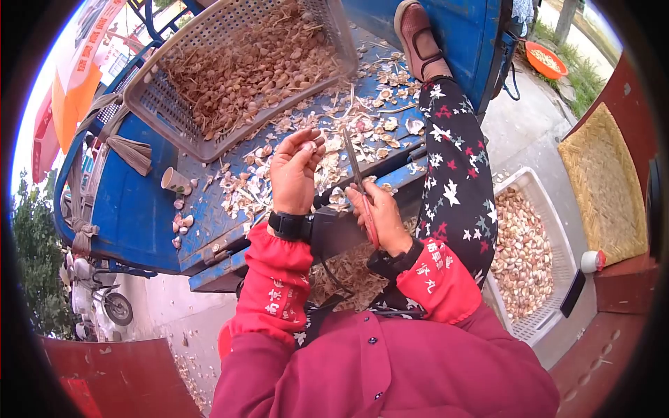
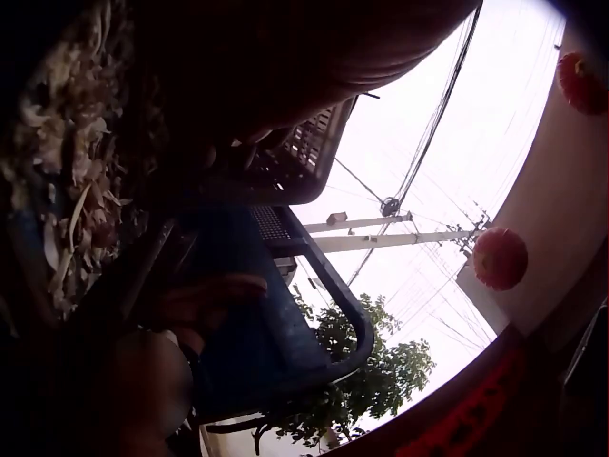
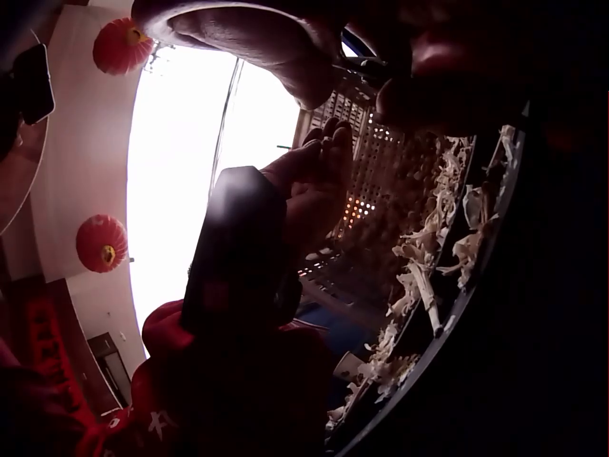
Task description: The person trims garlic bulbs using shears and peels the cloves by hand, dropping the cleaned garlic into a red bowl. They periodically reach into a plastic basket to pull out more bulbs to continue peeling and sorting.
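In the head view my left hand is raised over the blue truck bed, fingers curled and pinching a small pale garlic clove, mostly covered by the fingers. My right hand grips a pair of scissors by their red handles, the dark blades together and pointing up and away. Garlic skins and cut stalks lie scattered below both hands. Both wrist views are dark; the left hand shows in the right wrist view, beyond the wristband.
A grey plastic crate of garlic stands on the blue bed, with a paper cup near its corner. On the right, a white basket holds peeled-looking cloves. A woven mat and a phone lie beyond it.
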Tool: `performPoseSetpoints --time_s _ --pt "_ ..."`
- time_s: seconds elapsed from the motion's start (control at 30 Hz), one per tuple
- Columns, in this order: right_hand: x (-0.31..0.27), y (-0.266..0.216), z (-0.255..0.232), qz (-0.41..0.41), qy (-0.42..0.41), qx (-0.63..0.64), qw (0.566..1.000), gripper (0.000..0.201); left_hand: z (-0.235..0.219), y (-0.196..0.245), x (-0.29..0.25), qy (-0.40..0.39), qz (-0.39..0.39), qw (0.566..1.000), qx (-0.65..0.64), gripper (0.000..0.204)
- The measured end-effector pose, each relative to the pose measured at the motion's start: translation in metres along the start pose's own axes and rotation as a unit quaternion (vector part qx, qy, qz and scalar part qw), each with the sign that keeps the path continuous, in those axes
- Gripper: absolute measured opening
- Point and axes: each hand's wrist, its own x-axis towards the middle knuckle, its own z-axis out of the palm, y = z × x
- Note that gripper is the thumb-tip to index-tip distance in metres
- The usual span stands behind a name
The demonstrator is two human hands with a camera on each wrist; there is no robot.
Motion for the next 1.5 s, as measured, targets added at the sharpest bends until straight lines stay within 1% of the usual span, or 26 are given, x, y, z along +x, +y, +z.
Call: performPoseSetpoints --time_s 0.07,0.13,0.2,0.23,0.27,0.3,0.33,0.4,0.53,0.57,0.63,0.67,0.7,0.77,0.83,0.87,0.93,0.97,1.07,1.1,1.13,1.17,1.2,1.23,1.37,1.5 --pt "-0.002 -0.005 0.000 0.080 -0.035 0.064 0.994 0.034 0.019 -0.007 0.004 0.036 -0.004 0.997 -0.065 0.025" --pt "0.015 0.058 0.014 -0.011 -0.035 0.183 0.983 0.029 0.088 -0.003 -0.011 -0.049 -0.048 0.993 -0.099 0.025" --pt "0.030 0.077 0.019 -0.165 0.024 0.084 0.983 0.025 0.140 0.005 -0.031 -0.234 -0.108 0.965 0.045 0.027" --pt "0.030 0.075 0.018 -0.187 0.044 0.065 0.979 0.023 0.139 0.003 -0.026 -0.233 -0.108 0.966 0.043 0.027" --pt "0.028 0.074 0.016 -0.200 0.058 0.051 0.977 0.021 0.137 0.001 -0.015 -0.250 0.026 0.953 0.168 0.030" --pt "0.020 0.075 0.006 -0.084 0.002 0.162 0.983 0.025 0.125 0.002 0.002 -0.230 0.071 0.945 0.220 0.029" --pt "0.007 0.036 -0.004 0.042 -0.025 0.267 0.962 0.029 0.113 0.003 0.018 -0.205 0.113 0.933 0.272 0.028" --pt "-0.004 -0.007 -0.014 0.124 -0.028 0.181 0.975 0.034 0.044 0.008 0.068 -0.135 0.054 0.918 0.369 0.011" --pt "-0.002 -0.012 -0.009 0.087 -0.031 0.161 0.983 0.033 -0.100 0.015 0.119 -0.020 -0.011 0.733 0.680 0.015" --pt "-0.002 -0.008 -0.007 0.075 -0.033 0.143 0.986 0.031 -0.108 0.011 0.118 -0.023 -0.012 0.731 0.682 0.015" --pt "-0.002 -0.007 -0.004 0.053 -0.028 0.096 0.994 0.031 -0.116 0.007 0.109 -0.148 -0.038 0.697 0.700 0.017" --pt "-0.002 -0.006 -0.004 0.032 -0.024 0.047 0.998 0.031 -0.116 0.000 0.108 -0.154 -0.084 0.722 0.669 0.020" --pt "-0.002 -0.007 -0.005 -0.030 -0.001 -0.014 0.999 0.030 -0.119 -0.003 0.110 -0.179 -0.087 0.711 0.675 0.021" --pt "-0.003 -0.013 -0.008 -0.049 0.006 -0.066 0.997 0.030 -0.126 -0.012 0.112 -0.206 -0.091 0.702 0.676 0.022" --pt "-0.003 -0.015 -0.009 -0.058 -0.006 -0.126 0.990 0.032 -0.117 -0.008 0.100 -0.281 0.032 0.687 0.669 0.023" --pt "-0.003 -0.015 -0.008 -0.057 -0.005 -0.127 0.990 0.032 -0.112 -0.006 0.093 -0.281 0.033 0.688 0.668 0.023" --pt "-0.001 -0.010 -0.004 -0.066 -0.027 -0.160 0.984 0.032 -0.099 -0.003 0.077 -0.297 0.102 0.614 0.724 0.022" --pt "-0.001 -0.006 -0.002 -0.088 -0.021 -0.155 0.984 0.032 -0.093 -0.002 0.068 -0.285 0.127 0.636 0.706 0.021" --pt "-0.005 -0.010 -0.001 -0.087 -0.025 -0.164 0.982 0.032 -0.103 -0.003 0.068 -0.241 0.065 0.610 0.752 0.029" --pt "-0.006 -0.012 -0.002 -0.092 -0.026 -0.168 0.981 0.032 -0.100 0.002 0.064 -0.205 0.086 0.662 0.716 0.029" --pt "-0.007 -0.014 -0.003 -0.107 -0.020 -0.203 0.973 0.032 -0.096 0.005 0.060 -0.201 0.091 0.663 0.715 0.029" --pt "-0.009 -0.016 -0.003 -0.121 -0.016 -0.237 0.964 0.033 -0.093 0.007 0.052 -0.102 -0.004 0.850 0.517 0.025" --pt "-0.012 -0.015 -0.001 -0.124 -0.020 -0.238 0.963 0.033 -0.088 0.012 0.041 0.007 -0.098 0.958 0.270 0.021" --pt "-0.013 -0.013 0.001 -0.168 -0.011 -0.257 0.952 0.035 -0.084 0.017 0.028 0.016 -0.121 0.986 0.115 0.019" --pt "-0.020 0.001 0.019 -0.238 -0.032 -0.319 0.917 0.040 -0.081 0.003 -0.020 0.081 -0.108 0.983 -0.124 0.019" --pt "-0.024 -0.015 0.041 -0.213 -0.069 -0.411 0.884 0.041 -0.080 -0.006 -0.035 0.120 0.004 0.981 -0.154 0.014"
